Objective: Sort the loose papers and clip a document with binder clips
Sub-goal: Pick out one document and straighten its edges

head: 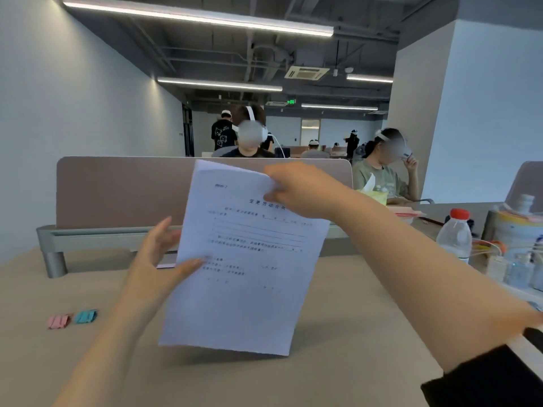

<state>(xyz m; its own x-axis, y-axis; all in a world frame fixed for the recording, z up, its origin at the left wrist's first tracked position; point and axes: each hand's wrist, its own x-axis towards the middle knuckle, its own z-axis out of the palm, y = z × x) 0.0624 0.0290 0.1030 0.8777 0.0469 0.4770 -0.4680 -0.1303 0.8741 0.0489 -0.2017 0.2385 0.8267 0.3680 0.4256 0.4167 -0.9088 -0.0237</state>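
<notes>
A person is holding a stack of printed papers (244, 259) upright above the desk (338, 333); the right hand (296, 190) is pinching the top edge while the left hand (160, 259) is gripping the left edge with thumb in front. The loosely held sheets could be fanning out or slipping, since the pink clip (58, 321) and blue clip (86, 316) are lying unused, well apart at the left. At the right, a red-capped bottle (454, 235) is seeming nearly empty; the other containers there are blurred.
</notes>
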